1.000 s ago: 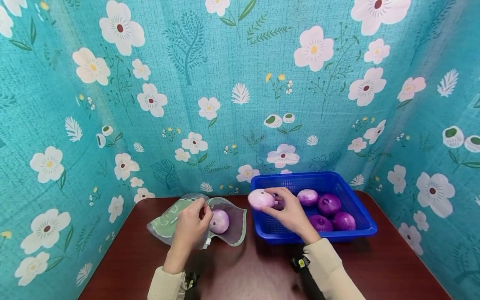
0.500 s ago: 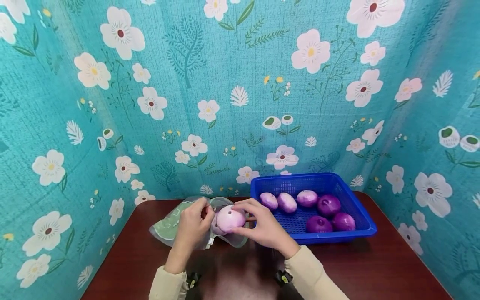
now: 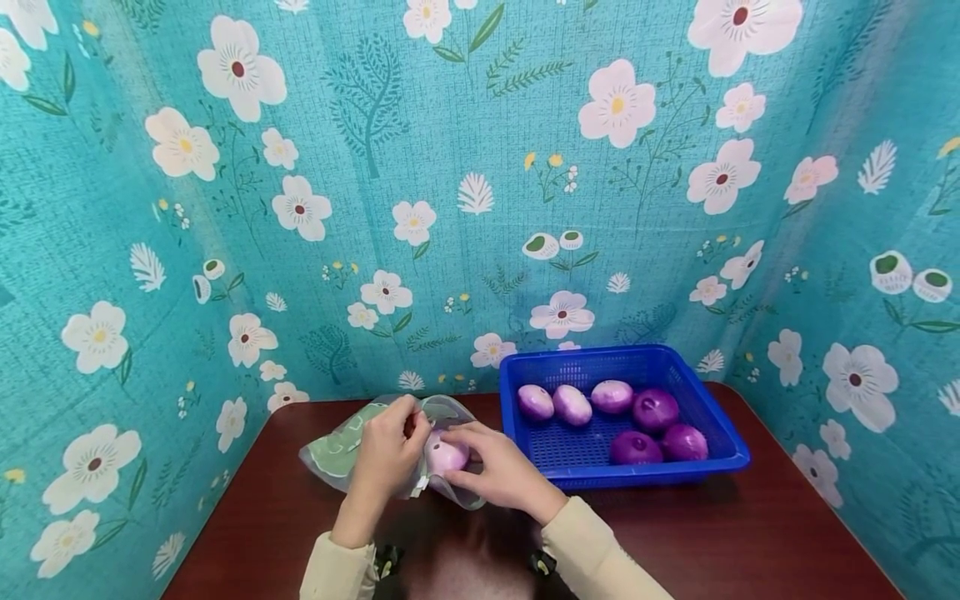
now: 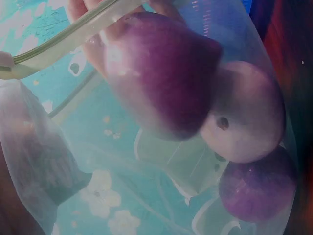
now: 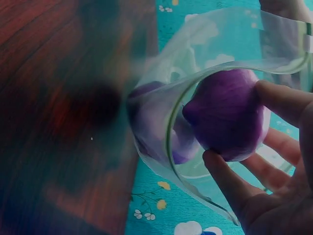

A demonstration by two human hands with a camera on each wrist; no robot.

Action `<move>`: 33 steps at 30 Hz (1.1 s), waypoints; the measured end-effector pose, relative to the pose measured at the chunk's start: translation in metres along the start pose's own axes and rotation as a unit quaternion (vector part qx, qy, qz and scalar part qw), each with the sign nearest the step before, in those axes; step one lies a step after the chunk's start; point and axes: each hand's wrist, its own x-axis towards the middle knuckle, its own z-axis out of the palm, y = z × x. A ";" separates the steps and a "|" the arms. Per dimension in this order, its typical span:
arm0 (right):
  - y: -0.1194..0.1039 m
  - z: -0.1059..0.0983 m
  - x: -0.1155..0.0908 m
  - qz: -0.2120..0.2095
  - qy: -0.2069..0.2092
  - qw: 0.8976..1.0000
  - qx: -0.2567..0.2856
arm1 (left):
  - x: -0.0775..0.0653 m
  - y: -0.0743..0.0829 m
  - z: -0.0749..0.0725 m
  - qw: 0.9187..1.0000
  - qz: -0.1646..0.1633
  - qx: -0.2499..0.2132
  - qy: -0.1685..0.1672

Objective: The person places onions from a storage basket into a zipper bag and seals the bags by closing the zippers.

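Note:
My right hand (image 3: 504, 468) grips a purple-and-white onion (image 5: 230, 115) by its sides, at the mouth of a clear zip bag (image 3: 330, 458) with a pale green print. The bag's zip edge curves round this onion in the right wrist view. My left hand (image 3: 386, 446) pinches the bag's rim on the left side of the opening. Through the plastic in the left wrist view, a pale onion (image 4: 247, 117) and a purple onion (image 4: 259, 188) lie lower in the bag, beside the held onion (image 4: 166, 78).
A blue perforated basket (image 3: 622, 475) stands to the right on the dark red table (image 3: 247, 508). Several onions sit in it, among them a pale one (image 3: 572, 405) and a dark purple one (image 3: 656, 408). A teal flowered curtain (image 3: 450, 275) rises behind and at both sides.
My right hand has carried the onion left from over the basket to the bag and down into its mouth. My left hand has kept its pinch on the bag.

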 end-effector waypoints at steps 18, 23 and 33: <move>0.002 0.019 0.006 0.046 0.040 0.998 0.014 | 0.001 0.001 0.003 1.000 0.005 -0.010 0.011; 0.004 0.020 0.005 0.035 0.026 0.998 0.055 | 0.000 0.000 0.004 1.000 0.006 -0.012 0.014; 0.009 0.014 -0.001 0.004 -0.025 1.000 0.017 | 0.002 -0.003 0.005 0.999 0.017 -0.010 0.027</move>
